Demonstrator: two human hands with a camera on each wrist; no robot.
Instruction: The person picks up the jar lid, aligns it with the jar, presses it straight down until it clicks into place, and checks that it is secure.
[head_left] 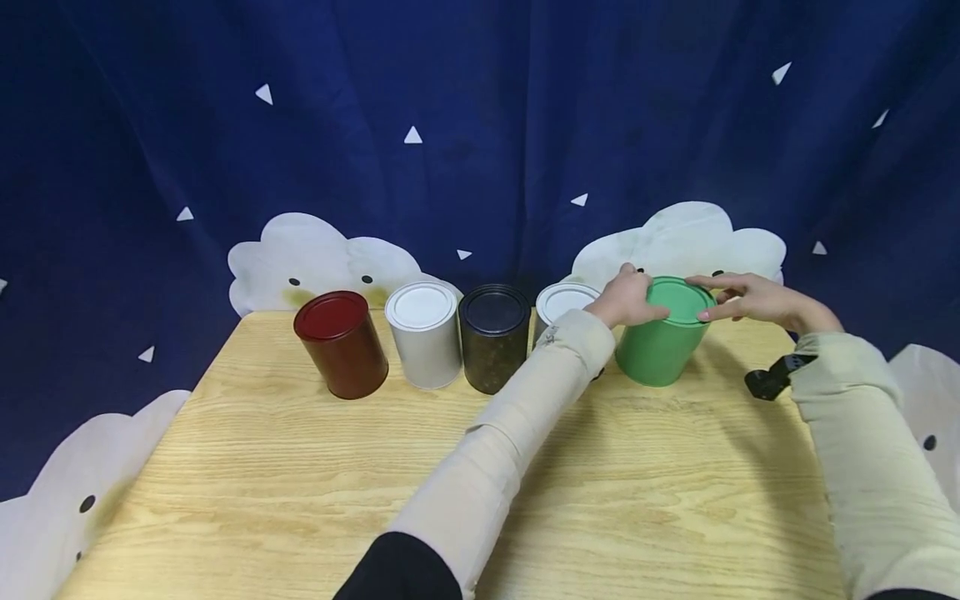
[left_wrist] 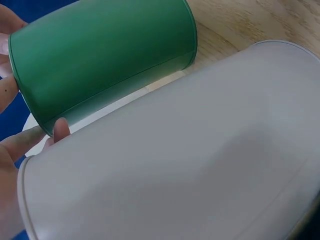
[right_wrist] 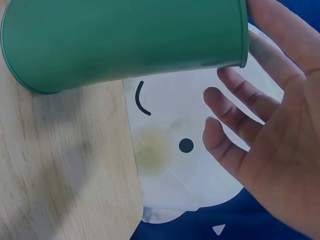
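A green lidded can (head_left: 660, 350) stands upright near the far right of the table, with both hands at its top. My left hand (head_left: 628, 298) holds the left side of its rim, thumb at the lid's front edge. From the right, my right hand (head_left: 757, 300) holds the rim between thumb and index finger. In the right wrist view, the other fingers (right_wrist: 232, 112) of that hand are loosely bent and off the can. A white can (head_left: 564, 300) stands just left of the green one, partly hidden by my left forearm; it fills much of the left wrist view.
Further left in the row stand a black can (head_left: 495, 342), another white can (head_left: 426, 342) and a dark red can (head_left: 347, 350). All are on a light wooden table (head_left: 300, 483). Behind hangs a dark blue curtain (head_left: 480, 183) with white cloud shapes.
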